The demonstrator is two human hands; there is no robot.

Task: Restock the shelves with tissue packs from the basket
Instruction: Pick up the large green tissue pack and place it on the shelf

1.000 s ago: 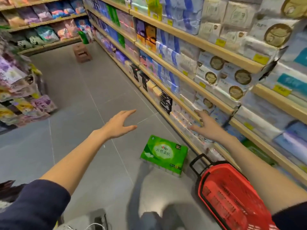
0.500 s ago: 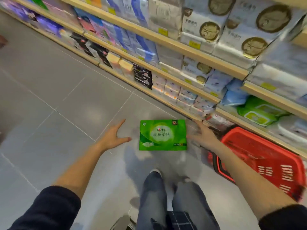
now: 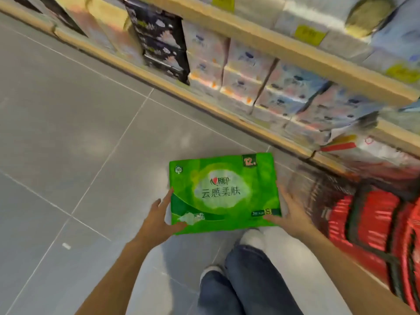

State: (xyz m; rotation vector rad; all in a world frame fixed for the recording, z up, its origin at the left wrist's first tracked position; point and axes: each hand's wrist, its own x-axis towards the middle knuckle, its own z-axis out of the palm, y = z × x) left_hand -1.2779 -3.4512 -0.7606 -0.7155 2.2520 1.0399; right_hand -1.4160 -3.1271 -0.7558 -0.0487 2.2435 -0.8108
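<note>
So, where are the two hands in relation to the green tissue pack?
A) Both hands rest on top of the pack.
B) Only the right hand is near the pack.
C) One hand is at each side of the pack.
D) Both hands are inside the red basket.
C: the left hand is at the left edge of the green tissue pack and the right hand at its right edge.
</note>
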